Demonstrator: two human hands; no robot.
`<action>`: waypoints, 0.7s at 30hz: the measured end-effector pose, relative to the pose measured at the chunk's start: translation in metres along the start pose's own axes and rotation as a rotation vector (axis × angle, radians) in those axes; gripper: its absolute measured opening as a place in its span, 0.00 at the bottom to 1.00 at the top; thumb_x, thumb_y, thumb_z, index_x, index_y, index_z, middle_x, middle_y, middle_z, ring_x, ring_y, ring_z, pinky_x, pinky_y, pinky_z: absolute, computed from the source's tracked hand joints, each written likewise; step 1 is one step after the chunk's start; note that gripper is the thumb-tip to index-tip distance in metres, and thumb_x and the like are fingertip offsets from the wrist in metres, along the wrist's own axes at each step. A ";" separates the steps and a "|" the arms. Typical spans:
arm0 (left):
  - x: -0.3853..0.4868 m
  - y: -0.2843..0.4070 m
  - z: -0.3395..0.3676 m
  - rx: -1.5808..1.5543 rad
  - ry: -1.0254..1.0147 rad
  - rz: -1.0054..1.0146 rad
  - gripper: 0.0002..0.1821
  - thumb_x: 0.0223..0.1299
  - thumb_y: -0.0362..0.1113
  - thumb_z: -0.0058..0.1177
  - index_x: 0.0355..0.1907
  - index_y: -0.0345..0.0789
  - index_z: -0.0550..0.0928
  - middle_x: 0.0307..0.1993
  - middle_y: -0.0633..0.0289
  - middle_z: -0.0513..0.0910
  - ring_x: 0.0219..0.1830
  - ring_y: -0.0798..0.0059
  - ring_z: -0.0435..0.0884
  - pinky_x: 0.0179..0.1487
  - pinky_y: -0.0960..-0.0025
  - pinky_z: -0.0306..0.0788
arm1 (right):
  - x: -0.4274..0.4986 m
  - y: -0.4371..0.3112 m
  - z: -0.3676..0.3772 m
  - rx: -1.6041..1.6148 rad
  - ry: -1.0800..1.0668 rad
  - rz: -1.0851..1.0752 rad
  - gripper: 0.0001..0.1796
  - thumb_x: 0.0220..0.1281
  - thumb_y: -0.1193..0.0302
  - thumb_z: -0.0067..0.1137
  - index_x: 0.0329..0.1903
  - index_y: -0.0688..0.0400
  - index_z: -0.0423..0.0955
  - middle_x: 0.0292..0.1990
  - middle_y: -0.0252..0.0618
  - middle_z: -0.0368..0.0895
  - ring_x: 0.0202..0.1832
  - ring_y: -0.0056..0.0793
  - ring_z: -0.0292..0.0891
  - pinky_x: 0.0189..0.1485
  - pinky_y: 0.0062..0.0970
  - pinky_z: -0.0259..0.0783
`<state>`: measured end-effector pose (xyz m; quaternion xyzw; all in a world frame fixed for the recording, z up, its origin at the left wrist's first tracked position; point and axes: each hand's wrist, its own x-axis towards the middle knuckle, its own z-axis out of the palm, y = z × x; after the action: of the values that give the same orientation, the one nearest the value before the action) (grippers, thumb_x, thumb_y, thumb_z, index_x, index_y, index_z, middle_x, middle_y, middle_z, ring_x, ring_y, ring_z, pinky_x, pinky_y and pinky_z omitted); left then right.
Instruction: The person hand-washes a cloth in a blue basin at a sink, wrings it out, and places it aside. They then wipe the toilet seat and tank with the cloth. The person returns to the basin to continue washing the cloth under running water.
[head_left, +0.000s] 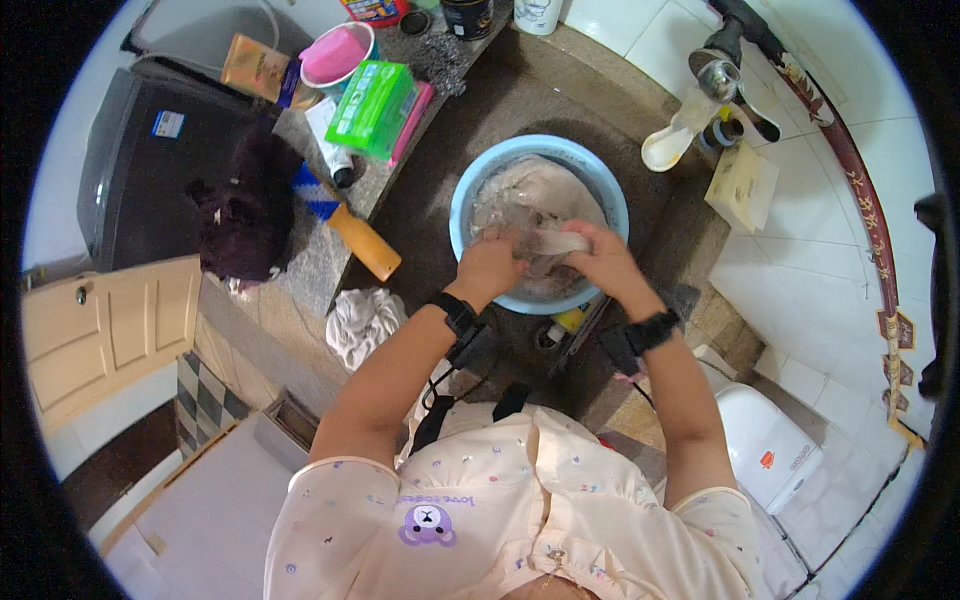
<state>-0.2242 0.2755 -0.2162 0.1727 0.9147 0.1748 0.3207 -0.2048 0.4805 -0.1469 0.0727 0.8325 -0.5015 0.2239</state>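
A light blue plastic basin (459, 202) holds water and a soaked pale cloth (559, 187), part of which bulges above the surface. My right hand (604, 259) pinches a whitish fold of that cloth over the basin's near half. Opposite it, my left hand (487, 262) grips the cloth at the basin's left side, its fingertips blurred and partly under water. A short stretch of cloth spans the gap between the two hands. Black bands with cables are strapped around both wrists.
The basin sits in a dark stone sink (420, 172). On the left ledge lie a scrub brush (364, 240), a green tissue pack (371, 109), a tube (328, 139) and dark cloth (247, 210). White cloth (365, 326) hangs nearby. A tap (720, 82) juts from the right wall.
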 end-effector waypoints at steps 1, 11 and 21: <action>-0.009 -0.003 -0.001 -0.068 0.025 0.001 0.41 0.57 0.48 0.58 0.70 0.37 0.59 0.67 0.44 0.60 0.66 0.45 0.63 0.65 0.52 0.64 | -0.016 -0.022 -0.013 0.038 -0.003 -0.067 0.21 0.50 0.77 0.58 0.51 0.57 0.76 0.41 0.42 0.81 0.43 0.28 0.78 0.49 0.27 0.72; -0.071 -0.007 0.003 -0.320 0.094 0.078 0.35 0.58 0.46 0.58 0.66 0.33 0.65 0.62 0.42 0.68 0.62 0.48 0.69 0.64 0.57 0.65 | -0.104 -0.171 -0.075 0.114 0.354 -0.637 0.21 0.47 0.82 0.46 0.48 0.62 0.74 0.43 0.36 0.79 0.45 0.22 0.74 0.51 0.23 0.69; -0.118 -0.001 -0.012 -0.520 0.252 0.220 0.23 0.59 0.38 0.57 0.55 0.30 0.75 0.53 0.45 0.77 0.54 0.50 0.76 0.58 0.61 0.70 | 0.053 0.016 0.037 -0.472 0.159 -0.172 0.17 0.58 0.74 0.53 0.52 0.57 0.70 0.43 0.55 0.79 0.47 0.54 0.75 0.51 0.43 0.71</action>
<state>-0.1451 0.2219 -0.1455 0.1597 0.8477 0.4567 0.2174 -0.2351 0.4505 -0.1975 -0.0135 0.9446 -0.3033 0.1251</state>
